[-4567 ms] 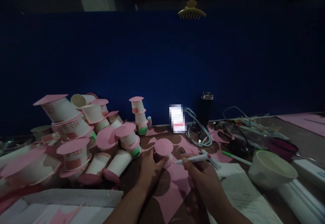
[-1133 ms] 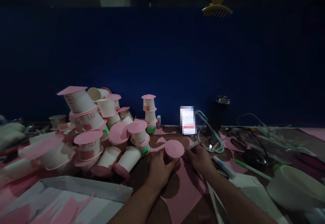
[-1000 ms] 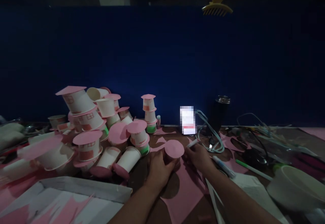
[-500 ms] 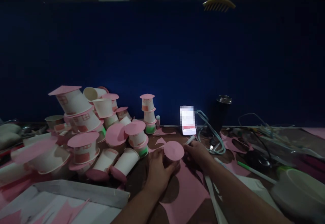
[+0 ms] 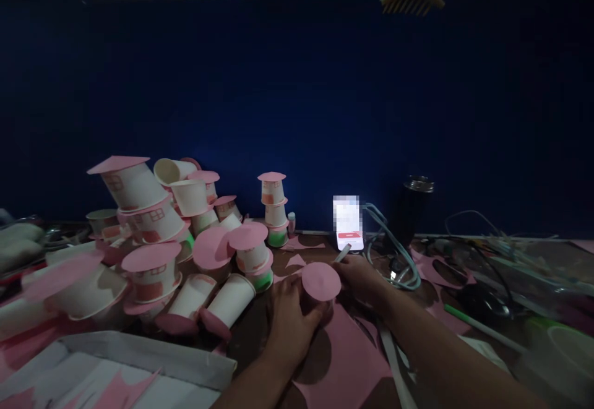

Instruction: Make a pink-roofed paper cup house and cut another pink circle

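An upside-down paper cup (image 5: 320,301) with a pink paper disc (image 5: 321,281) on top stands on a pink sheet (image 5: 343,365) near the middle of the table. My left hand (image 5: 290,322) wraps around the cup's left side. My right hand (image 5: 362,280) rests against the cup's right side and holds a white marker (image 5: 343,253), whose end sticks up toward the back. The cup's lower part is hidden by my fingers.
A heap of decorated paper cups with pink tops (image 5: 153,236) fills the left. A white box (image 5: 130,365) sits at the front left. A lit phone (image 5: 347,222), cables (image 5: 390,254), a dark flask (image 5: 415,211) and a green pen (image 5: 477,325) lie behind and right.
My right hand moved from the cup's front-right, marker pointing at it, to the cup's far right side with the marker pointing back. The left hand stayed on the cup. The view shifted slightly.
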The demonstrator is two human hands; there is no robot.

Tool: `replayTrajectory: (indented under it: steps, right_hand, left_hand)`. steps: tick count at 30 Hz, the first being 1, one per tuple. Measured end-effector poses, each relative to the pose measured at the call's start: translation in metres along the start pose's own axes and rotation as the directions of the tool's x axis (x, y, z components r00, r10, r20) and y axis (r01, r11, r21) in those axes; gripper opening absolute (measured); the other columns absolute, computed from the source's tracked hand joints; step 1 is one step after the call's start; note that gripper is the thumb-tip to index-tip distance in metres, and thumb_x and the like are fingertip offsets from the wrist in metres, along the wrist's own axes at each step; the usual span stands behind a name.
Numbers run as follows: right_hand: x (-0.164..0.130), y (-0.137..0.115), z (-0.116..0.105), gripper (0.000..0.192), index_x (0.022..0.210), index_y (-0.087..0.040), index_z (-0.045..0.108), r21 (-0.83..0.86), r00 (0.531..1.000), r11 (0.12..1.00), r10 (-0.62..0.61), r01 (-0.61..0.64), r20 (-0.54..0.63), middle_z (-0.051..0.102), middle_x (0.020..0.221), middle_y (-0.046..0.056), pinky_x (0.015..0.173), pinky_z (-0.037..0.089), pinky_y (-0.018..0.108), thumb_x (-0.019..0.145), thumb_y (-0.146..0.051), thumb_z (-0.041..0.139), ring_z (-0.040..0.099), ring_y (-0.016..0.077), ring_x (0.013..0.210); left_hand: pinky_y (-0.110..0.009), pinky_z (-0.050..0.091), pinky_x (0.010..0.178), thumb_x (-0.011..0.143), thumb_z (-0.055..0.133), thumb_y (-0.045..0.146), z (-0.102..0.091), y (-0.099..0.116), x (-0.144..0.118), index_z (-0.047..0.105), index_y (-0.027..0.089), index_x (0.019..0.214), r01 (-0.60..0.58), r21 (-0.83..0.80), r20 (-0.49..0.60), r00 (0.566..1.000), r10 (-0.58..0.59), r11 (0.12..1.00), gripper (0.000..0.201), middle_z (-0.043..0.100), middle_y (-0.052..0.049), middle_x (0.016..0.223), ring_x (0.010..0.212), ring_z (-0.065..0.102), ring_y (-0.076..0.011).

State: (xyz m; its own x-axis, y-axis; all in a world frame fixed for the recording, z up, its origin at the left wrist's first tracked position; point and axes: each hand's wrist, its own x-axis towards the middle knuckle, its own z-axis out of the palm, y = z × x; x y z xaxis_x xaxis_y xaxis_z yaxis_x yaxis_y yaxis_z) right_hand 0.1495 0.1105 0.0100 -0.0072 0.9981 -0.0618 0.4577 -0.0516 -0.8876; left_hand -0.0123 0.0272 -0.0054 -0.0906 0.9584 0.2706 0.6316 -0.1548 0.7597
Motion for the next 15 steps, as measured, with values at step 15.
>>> replayTrajectory:
  steps: [15]
  right_hand:
    - [0.027, -0.006, 0.003, 0.030, 0.117, -0.017, 0.058, -0.083, 0.938, 0.980, 0.200, -0.183, 0.283, 0.062, 0.117, 0.007, 0.081, 0.055, 0.040, 0.092, -0.033, 0.058, 0.064, 0.0210, 0.096]
  left_hand:
    - [-0.039, 0.032, 0.102, 0.069, 0.072, 0.034, -0.001, 0.005, -0.002, 0.058, 0.023, 0.120, 0.043, -0.046, -0.014, 0.999, -0.044, 0.998, 0.054, 0.058, -0.008, 0.122, 0.117, 0.045, -0.0292]
